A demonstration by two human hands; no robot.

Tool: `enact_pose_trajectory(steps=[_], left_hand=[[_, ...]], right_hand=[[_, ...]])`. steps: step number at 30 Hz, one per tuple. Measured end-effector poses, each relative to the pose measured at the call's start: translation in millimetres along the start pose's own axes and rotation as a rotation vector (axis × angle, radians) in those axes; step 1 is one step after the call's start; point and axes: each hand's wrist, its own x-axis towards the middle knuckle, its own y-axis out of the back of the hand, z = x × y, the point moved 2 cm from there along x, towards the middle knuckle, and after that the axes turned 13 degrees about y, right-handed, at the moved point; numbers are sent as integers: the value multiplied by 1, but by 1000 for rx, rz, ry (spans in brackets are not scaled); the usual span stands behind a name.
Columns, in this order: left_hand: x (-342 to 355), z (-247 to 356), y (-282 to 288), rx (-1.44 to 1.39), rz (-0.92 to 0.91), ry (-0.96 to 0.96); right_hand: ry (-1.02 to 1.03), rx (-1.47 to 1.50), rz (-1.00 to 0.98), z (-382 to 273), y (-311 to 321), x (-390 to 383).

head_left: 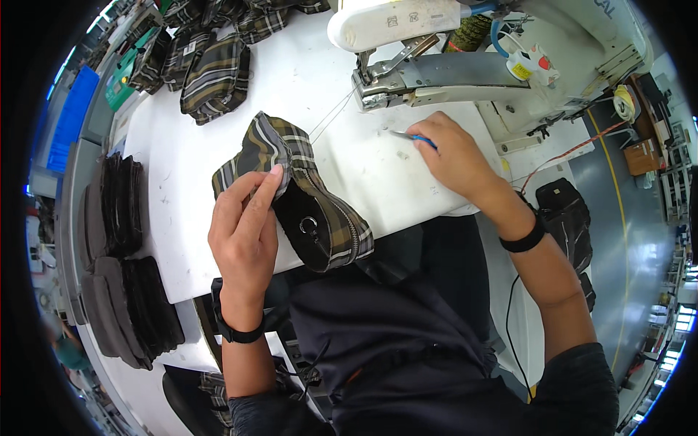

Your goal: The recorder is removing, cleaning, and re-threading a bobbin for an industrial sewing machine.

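Note:
A plaid zippered pouch (pixel 340 218) lies unzipped at the front edge of the white table (pixel 407 196). Its dark lining and a metal ring inside show. My left hand (pixel 246 221) pinches the raised fabric edge on the pouch's left side. Two thin threads (pixel 333 116) run from the pouch up to the sewing machine (pixel 392 80). Over the table to the right, my right hand (pixel 454 154) is closed round small blue-handled thread snips (pixel 420 138), their metal tip pointing left, apart from the threads.
Several finished-looking plaid pouches (pixel 216 76) are heaped at the far left. Stacks of dark fabric pieces (pixel 116 211) stand along the left side. The machine's arm spans the far right of the table. A dark bag (pixel 566 221) sits to the right, beside the floor.

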Motion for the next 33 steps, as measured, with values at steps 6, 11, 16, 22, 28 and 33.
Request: enact_pose_trajectory(steps=[6,11,16,22,28,33], left_hand=[[-3,0,-4,-19,43,-8],[2,4,-6,-39,28,19],[0,4,-2,-50,16,29],[-1,-4,10,-24,74,76],[-19,-46,46,-992,232,800],[-27,-77,74,-1250,372,982]], right_hand=[[-295,746,-120,-47,-15,28],[-237,1020,-142,-65,-42,49],[-206,1093,-95,-84,-42,64],[-171,1030,-48,-99,-31,62],[-173,325,77,-36,-7,5],[-354,217,219,-2,0,-32]])
